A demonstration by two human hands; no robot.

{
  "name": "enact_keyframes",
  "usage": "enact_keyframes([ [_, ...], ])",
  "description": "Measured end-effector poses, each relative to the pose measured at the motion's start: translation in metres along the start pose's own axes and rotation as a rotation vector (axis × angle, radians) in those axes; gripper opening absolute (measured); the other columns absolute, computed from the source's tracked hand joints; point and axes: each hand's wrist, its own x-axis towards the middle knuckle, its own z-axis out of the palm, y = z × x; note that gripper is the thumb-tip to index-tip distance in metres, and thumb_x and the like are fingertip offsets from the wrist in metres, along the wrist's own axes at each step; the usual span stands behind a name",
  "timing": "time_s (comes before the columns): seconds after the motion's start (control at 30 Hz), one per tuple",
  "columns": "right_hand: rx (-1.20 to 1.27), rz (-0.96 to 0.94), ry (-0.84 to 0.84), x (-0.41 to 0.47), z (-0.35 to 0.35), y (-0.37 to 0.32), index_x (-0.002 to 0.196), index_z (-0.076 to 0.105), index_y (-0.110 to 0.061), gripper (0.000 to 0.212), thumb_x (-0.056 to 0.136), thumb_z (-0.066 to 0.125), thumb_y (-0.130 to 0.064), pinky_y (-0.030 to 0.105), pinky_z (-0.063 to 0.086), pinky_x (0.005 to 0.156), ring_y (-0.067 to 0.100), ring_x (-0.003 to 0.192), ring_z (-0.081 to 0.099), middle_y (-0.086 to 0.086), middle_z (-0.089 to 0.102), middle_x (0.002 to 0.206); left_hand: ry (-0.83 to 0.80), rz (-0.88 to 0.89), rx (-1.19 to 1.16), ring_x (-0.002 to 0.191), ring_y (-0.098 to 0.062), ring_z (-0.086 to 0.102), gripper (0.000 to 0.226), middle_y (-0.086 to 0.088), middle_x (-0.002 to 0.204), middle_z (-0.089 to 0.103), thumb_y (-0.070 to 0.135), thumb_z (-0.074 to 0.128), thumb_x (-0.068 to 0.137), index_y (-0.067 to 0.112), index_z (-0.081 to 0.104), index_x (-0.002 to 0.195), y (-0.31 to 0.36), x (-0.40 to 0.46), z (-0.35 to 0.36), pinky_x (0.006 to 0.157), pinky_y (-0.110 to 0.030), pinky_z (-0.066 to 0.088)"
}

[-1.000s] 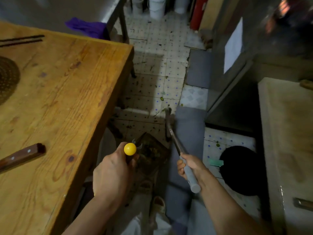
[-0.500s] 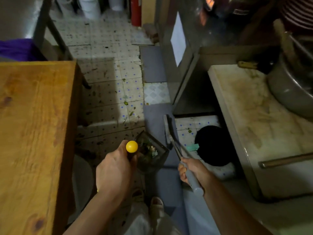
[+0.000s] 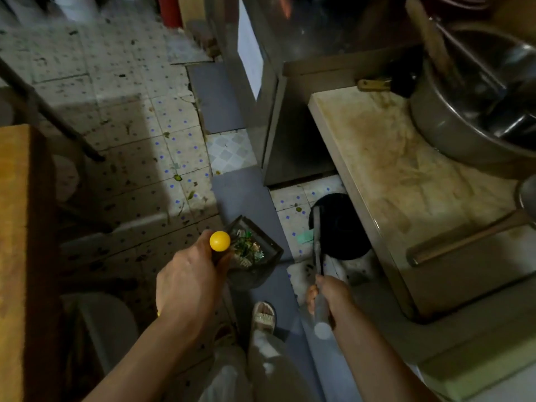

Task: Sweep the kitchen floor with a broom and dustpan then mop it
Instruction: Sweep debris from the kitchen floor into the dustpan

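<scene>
Nearest the camera, the left hand (image 3: 190,281) is wrapped around the dustpan's upright handle, whose yellow knob (image 3: 219,241) pokes out above the knuckles. Just past it hangs the dustpan (image 3: 255,256), holding a small heap of green and pale scraps, above a grey strip of floor (image 3: 246,198). A sandalled foot (image 3: 263,313) stands right below the pan. The right hand (image 3: 326,298) grips the pale end of the broom handle (image 3: 319,250), which runs forward and down; its lower end lies over a round black shape (image 3: 339,227) on the floor, probably a bin or mat, though the dim light leaves that unclear. A small green scrap (image 3: 304,237) sits beside the shaft.

To the left, the corner of a wooden table (image 3: 14,227) blocks the floor beneath it, and a dark slanted leg (image 3: 49,111) crosses the speckled tiles (image 3: 130,126), which carry scattered bits of debris. To the right, a stained counter (image 3: 406,184) overhangs the black shape, bearing a long wooden stick (image 3: 464,239) and, farther back, a large metal basin (image 3: 478,105). Beyond stands a steel cabinet (image 3: 261,53) with a white sheet stuck on its side.
</scene>
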Motion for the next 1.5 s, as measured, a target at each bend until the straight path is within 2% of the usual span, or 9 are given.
enact_keyframes([
  [0.27,0.119,0.057,0.152,0.02,-0.02,0.022,0.066,0.032,-0.011,0.036,0.099,0.044,-0.018,0.012,0.028,0.03,0.015,0.049,0.027,0.007,0.031,0.059,-0.039,0.007,0.041,0.078,-0.027,0.064,0.024,-0.003,0.086,0.067,0.041,0.053,0.09,0.027,0.049,0.109,0.009,0.007,0.013,0.065,-0.037,0.053],
  [0.37,0.11,0.091,0.112,0.029,-0.016,0.033,0.065,0.03,-0.015,0.037,0.1,0.041,-0.022,0.021,0.028,0.041,0.015,0.052,0.026,0.003,0.028,0.062,-0.034,0.024,0.05,0.076,-0.027,0.063,0.023,-0.003,0.083,0.067,0.04,0.055,0.089,0.028,0.05,0.108,0.011,0.008,0.015,0.064,-0.038,0.053],
  [0.5,0.097,0.03,0.084,0.036,-0.001,0.044,0.066,0.043,-0.012,0.032,0.098,0.041,-0.017,0.026,0.038,0.047,0.016,0.05,0.042,0.004,0.044,0.063,-0.03,0.038,0.049,0.068,-0.025,0.061,0.025,-0.001,0.077,0.064,0.038,0.057,0.088,0.027,0.051,0.11,0.015,0.008,0.018,0.059,-0.037,0.053],
  [0.63,0.13,0.077,0.054,0.037,0.01,0.05,0.065,0.036,-0.014,0.038,0.1,0.045,-0.026,0.028,0.031,0.046,0.02,0.05,0.035,0.006,0.036,0.062,-0.033,0.04,0.061,0.068,-0.025,0.062,0.03,-0.002,0.077,0.064,0.04,0.057,0.088,0.026,0.051,0.114,0.019,0.007,0.021,0.059,-0.034,0.052],
  [0.8,0.062,-0.016,0.065,0.028,0.007,0.061,0.066,0.046,-0.011,0.034,0.099,0.041,-0.018,0.024,0.039,0.046,0.017,0.05,0.045,0.005,0.047,0.062,-0.025,0.037,0.074,0.072,-0.025,0.062,0.037,-0.004,0.083,0.067,0.039,0.057,0.089,0.025,0.051,0.123,0.018,0.007,0.023,0.059,-0.033,0.05],
  [1.13,0.236,0.087,0.074,0.04,0.017,0.067,0.065,0.042,-0.014,0.034,0.096,0.052,-0.023,0.027,0.033,0.047,0.018,0.05,0.038,0.006,0.041,0.059,-0.028,0.045,0.073,0.068,-0.024,0.06,0.037,-0.005,0.081,0.066,0.035,0.06,0.088,0.022,0.052,0.121,0.02,0.002,0.023,0.058,-0.034,0.052],
  [1.27,0.269,0.071,0.051,0.044,0.021,0.066,0.063,0.044,-0.01,0.035,0.096,0.052,-0.02,0.024,0.033,0.045,0.017,0.045,0.037,0.003,0.043,0.037,-0.038,0.044,0.067,0.065,-0.023,0.057,0.033,-0.002,0.076,0.061,0.035,0.061,0.087,0.021,0.054,0.116,0.019,0.0,0.022,0.057,-0.034,0.051],
  [1.4,0.245,0.066,0.068,0.046,0.018,0.068,0.063,0.046,-0.009,0.035,0.095,0.055,-0.018,0.026,0.033,0.047,0.017,0.046,0.038,0.006,0.043,0.05,-0.046,0.045,0.078,0.07,-0.028,0.061,0.032,-0.006,0.08,0.066,0.035,0.062,0.087,0.02,0.054,0.115,0.02,-0.002,0.025,0.059,-0.036,0.051],
  [1.5,0.237,0.051,0.041,0.052,0.016,0.066,0.063,0.045,-0.011,0.034,0.095,0.054,-0.018,0.023,0.034,0.042,0.016,0.04,0.038,0.003,0.043,0.041,-0.043,0.049,0.079,0.066,-0.025,0.059,0.032,-0.005,0.078,0.065,0.033,0.063,0.087,0.02,0.054,0.114,0.02,-0.002,0.025,0.057,-0.034,0.05],
])
